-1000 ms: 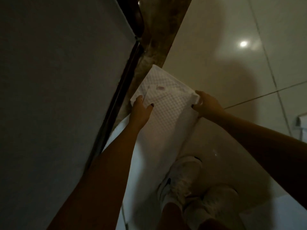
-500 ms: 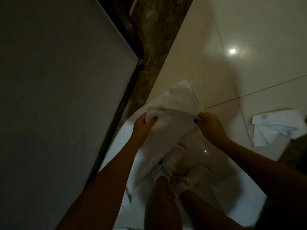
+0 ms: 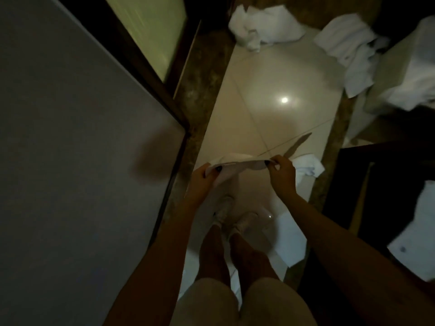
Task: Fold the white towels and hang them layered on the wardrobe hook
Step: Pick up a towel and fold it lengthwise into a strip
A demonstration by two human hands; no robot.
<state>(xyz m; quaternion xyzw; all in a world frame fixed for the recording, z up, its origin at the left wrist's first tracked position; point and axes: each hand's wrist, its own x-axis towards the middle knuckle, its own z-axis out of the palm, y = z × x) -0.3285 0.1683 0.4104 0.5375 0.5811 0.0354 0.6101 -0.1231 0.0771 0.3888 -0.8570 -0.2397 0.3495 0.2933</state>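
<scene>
Both grips are clamped on the towel: the left hand and right hand pinch its upper corners, holding it stretched between them above the floor. Folding seems barely begun. Beyond the towel, crumpled towels lie unfolded, and just right of it lies a small towel. No hook shows, and nothing is hung.

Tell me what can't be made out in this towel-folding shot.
Head view only.
1. Wardrobe hook: nowhere in frame.
2. Held towel, pinched by the left hand and right hand: seen edge-on in dim light, so its fold count is unclear.
3. Towel heaps at top: motion-blurred, number of towels unclear.
4. Right-edge towel: cut off by the frame.
</scene>
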